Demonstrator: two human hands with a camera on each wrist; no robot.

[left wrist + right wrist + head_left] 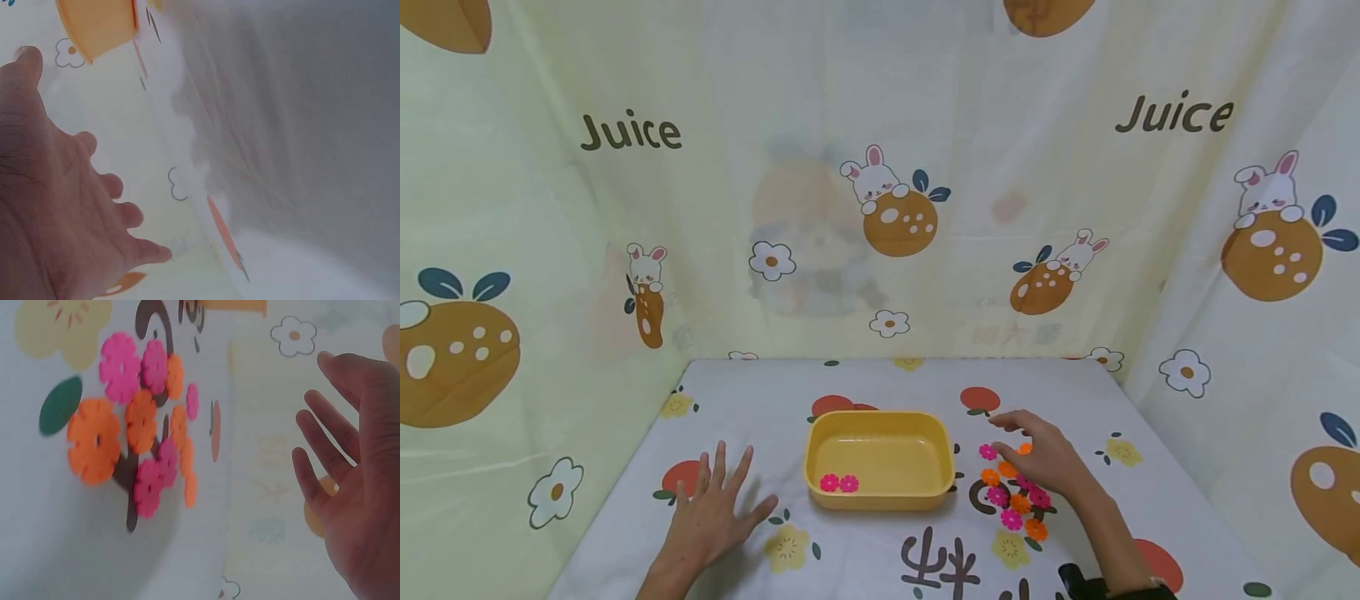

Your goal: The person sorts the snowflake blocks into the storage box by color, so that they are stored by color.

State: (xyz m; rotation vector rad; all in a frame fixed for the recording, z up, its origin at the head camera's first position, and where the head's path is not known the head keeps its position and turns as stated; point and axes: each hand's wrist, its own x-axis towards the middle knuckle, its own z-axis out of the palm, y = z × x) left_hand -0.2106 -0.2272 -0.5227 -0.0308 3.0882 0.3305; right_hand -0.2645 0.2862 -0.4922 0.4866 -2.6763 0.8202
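A yellow rectangular tray (880, 502) stands mid-table, with two pink flower-shaped pieces (838, 483) side by side in its front left corner. To its right lies a loose group of pink and orange flower-shaped pieces (1020, 503), seen closer as notched discs with a small centre hole, such as an orange piece (94, 441). My right hand (1051, 457) hovers over the far side of this group, fingers loosely bent and holding nothing. Left of the tray, my left hand (709, 515) is spread over the tablecloth, its fingers apart and nothing in it.
The table is covered by a white cloth (745, 392) printed with fruit, flowers and dark lettering. Patterned curtains (715, 200) hang behind the table and along both sides. A dark band and sleeve (1078, 583) show at the right wrist.
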